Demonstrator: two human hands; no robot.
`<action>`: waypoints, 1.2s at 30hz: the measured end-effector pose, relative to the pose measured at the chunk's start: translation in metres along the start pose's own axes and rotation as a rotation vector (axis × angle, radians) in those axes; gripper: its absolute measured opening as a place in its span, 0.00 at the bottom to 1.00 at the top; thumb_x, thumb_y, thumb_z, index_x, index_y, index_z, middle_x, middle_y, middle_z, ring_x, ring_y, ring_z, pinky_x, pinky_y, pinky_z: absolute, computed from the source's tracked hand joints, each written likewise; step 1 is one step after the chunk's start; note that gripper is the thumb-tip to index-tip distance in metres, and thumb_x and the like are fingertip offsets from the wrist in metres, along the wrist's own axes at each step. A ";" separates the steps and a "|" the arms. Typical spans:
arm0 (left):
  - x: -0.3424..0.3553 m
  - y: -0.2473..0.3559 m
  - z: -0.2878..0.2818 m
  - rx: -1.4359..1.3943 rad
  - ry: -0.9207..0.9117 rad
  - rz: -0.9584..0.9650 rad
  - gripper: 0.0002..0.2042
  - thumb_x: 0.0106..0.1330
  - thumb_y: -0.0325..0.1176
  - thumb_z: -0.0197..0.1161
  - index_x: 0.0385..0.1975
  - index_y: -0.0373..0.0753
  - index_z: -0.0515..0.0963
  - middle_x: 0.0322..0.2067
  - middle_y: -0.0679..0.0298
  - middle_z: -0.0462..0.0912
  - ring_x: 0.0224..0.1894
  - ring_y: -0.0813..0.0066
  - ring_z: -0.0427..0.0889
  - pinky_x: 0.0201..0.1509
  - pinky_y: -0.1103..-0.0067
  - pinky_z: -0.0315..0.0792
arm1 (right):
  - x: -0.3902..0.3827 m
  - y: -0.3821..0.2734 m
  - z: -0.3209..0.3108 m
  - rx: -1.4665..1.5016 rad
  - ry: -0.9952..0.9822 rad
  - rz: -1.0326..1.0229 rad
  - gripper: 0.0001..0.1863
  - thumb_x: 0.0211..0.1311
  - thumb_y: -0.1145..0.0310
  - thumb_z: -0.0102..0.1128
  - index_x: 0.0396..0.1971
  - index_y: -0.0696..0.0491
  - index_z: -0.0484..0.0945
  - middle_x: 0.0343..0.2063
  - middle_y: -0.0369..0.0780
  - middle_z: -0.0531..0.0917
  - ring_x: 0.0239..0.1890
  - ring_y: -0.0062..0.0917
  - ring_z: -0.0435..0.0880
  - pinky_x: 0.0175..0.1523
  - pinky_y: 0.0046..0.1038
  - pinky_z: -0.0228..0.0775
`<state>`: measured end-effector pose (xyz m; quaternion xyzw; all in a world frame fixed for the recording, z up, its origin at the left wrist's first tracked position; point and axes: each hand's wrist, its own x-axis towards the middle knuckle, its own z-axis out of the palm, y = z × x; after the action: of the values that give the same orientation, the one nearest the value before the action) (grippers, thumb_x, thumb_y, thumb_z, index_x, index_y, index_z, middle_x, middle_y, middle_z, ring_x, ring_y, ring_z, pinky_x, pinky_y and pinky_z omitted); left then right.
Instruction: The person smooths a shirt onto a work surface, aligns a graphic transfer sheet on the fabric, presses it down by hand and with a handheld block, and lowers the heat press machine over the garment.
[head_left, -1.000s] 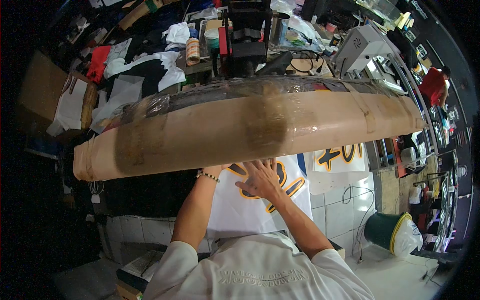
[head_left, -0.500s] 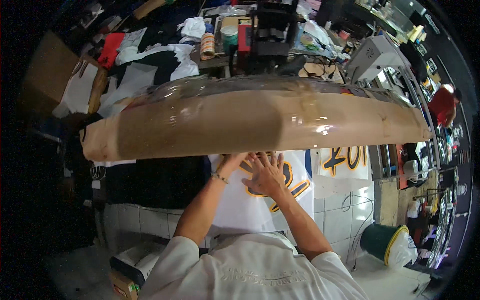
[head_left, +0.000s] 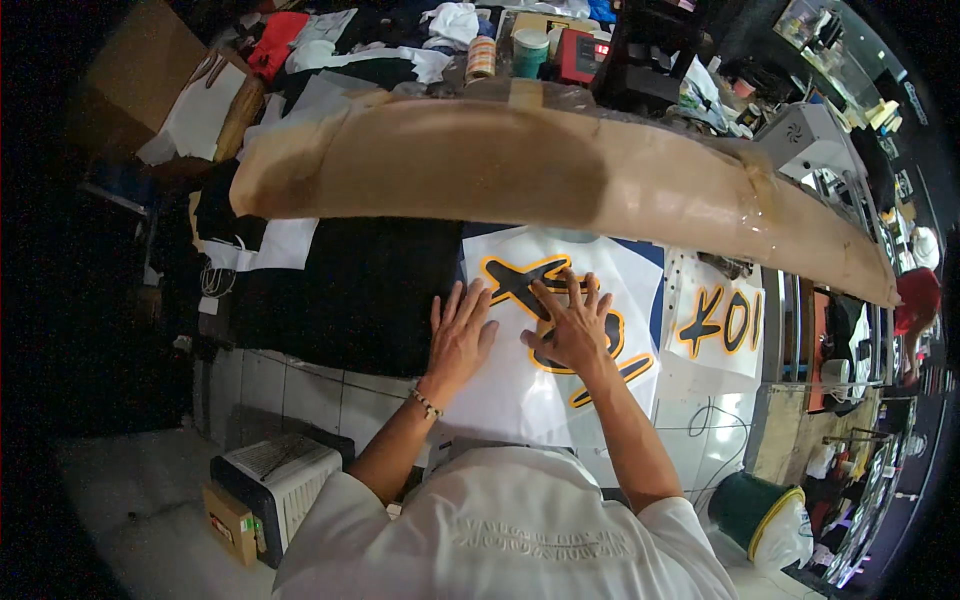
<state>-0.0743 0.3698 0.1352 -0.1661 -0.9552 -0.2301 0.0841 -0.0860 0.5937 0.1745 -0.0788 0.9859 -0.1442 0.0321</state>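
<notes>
A white sheet or garment panel with bold black, orange-edged lettering lies before me, over dark blue fabric that shows along its edges. My right hand lies with spread fingers on the lettering. On the panel's left edge, beside the black surface, rests my left hand, its fingers extended and nothing in them. Beyond both hands, a long brown-covered slab spans the view, raised above the work; it looks like the upper plate of a heat press. A second white sheet with similar lettering lies to the right.
Black cloth covers the surface at left, with a white piece on it. A green bucket holding a plastic bag stands on the floor at right. At lower left are a pale crate and a small cardboard box.
My view has shifted, so the brown slab sits higher and more of the panel shows. My left hand has moved away from the right one, to the panel's left edge.
</notes>
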 end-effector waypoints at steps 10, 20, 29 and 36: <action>0.019 -0.022 -0.007 -0.010 0.034 0.130 0.19 0.67 0.36 0.65 0.58 0.43 0.78 0.66 0.63 0.74 0.67 0.54 0.68 0.70 0.52 0.57 | 0.003 0.005 0.005 0.040 0.008 -0.008 0.48 0.43 0.42 0.76 0.69 0.32 0.72 0.74 0.49 0.59 0.77 0.58 0.51 0.73 0.70 0.40; -0.023 0.044 0.006 -0.150 -0.031 0.053 0.26 0.64 0.42 0.69 0.59 0.36 0.75 0.65 0.52 0.71 0.66 0.48 0.67 0.67 0.54 0.59 | -0.001 0.009 0.013 0.061 0.065 -0.038 0.48 0.45 0.42 0.76 0.71 0.31 0.70 0.77 0.47 0.57 0.78 0.56 0.50 0.75 0.67 0.41; -0.032 0.044 0.005 0.027 -0.036 0.049 0.34 0.70 0.50 0.62 0.66 0.29 0.68 0.71 0.48 0.65 0.69 0.46 0.63 0.70 0.50 0.55 | -0.001 0.010 0.011 0.082 0.066 -0.051 0.47 0.46 0.43 0.76 0.70 0.31 0.70 0.77 0.47 0.58 0.77 0.58 0.50 0.74 0.67 0.41; -0.015 0.027 0.000 0.050 0.039 -0.037 0.35 0.63 0.46 0.70 0.66 0.31 0.68 0.70 0.51 0.65 0.68 0.49 0.65 0.66 0.51 0.58 | 0.000 0.010 0.016 0.067 0.073 -0.050 0.47 0.47 0.41 0.74 0.71 0.31 0.70 0.77 0.48 0.57 0.78 0.60 0.46 0.74 0.70 0.35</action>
<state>-0.0506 0.3879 0.1424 -0.1416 -0.9618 -0.2107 0.1027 -0.0861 0.5990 0.1565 -0.0972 0.9787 -0.1808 -0.0047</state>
